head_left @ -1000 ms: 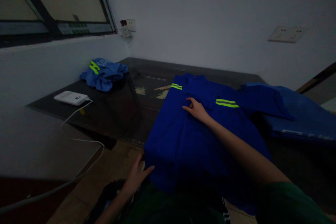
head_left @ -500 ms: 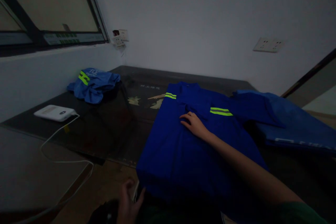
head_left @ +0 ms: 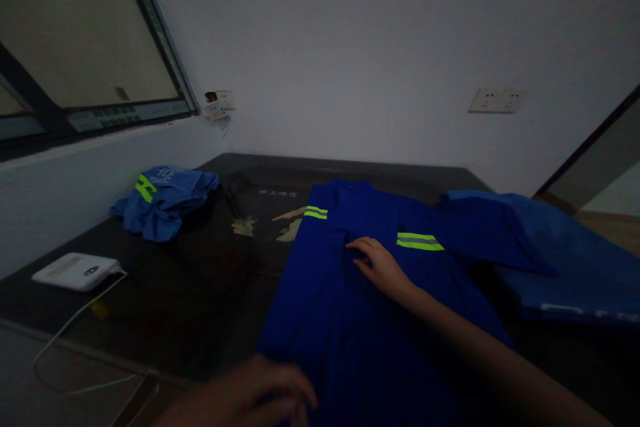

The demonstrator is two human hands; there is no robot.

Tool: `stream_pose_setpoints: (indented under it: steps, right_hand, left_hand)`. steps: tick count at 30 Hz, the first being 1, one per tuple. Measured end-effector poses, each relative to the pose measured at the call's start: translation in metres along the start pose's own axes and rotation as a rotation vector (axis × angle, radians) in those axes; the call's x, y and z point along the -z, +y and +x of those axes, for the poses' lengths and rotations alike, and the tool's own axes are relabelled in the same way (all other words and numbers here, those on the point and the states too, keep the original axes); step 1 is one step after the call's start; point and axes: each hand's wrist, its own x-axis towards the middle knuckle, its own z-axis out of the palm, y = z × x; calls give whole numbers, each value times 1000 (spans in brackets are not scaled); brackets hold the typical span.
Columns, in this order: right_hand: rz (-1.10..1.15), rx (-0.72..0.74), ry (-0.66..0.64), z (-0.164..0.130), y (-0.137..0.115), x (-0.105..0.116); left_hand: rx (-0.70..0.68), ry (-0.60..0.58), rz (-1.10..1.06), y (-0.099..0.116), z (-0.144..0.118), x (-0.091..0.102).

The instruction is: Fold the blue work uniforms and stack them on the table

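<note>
A dark blue work jacket (head_left: pixel 370 320) with yellow-green reflective stripes lies spread on the dark table, collar toward the wall. My right hand (head_left: pixel 383 268) rests on its chest, by the front opening, with thumb and fingers apart. Low in the view, my left hand (head_left: pixel 255 393) is over or beside the jacket's lower left edge. Motion blurs its fingers, so I cannot tell whether it touches the cloth. The jacket's lower end runs into deep shadow.
A crumpled lighter blue garment (head_left: pixel 167 200) lies at the table's left. Nearer, a white device (head_left: pixel 75 271) trails a white cable (head_left: pixel 75 317). Folded blue clothing (head_left: pixel 575 260) sits at the right, partly under a jacket sleeve. Wall sockets (head_left: pixel 495 101) are behind.
My left hand has come up and right from below the table edge toward the jacket. The right hand stays on the jacket's chest. The camera view has tilted upward.
</note>
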Motion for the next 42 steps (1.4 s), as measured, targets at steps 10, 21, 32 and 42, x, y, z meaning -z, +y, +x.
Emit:
stream_pose_setpoints:
  steps: [10,21,32,42]
  right_hand:
    - [-375,-66,81,44,21,-25]
    - [-365,51,238,47,41,-47]
    - [-435,55,125,47,37,-44]
    - [-517,-51,29,51,24,-22]
  left_hand:
    - [306,540,253,-183,295,132]
    - [153,264,636,-295,378,149]
    - [179,307,770,-299,366,148]
    - [209,424,459,-258,365,102]
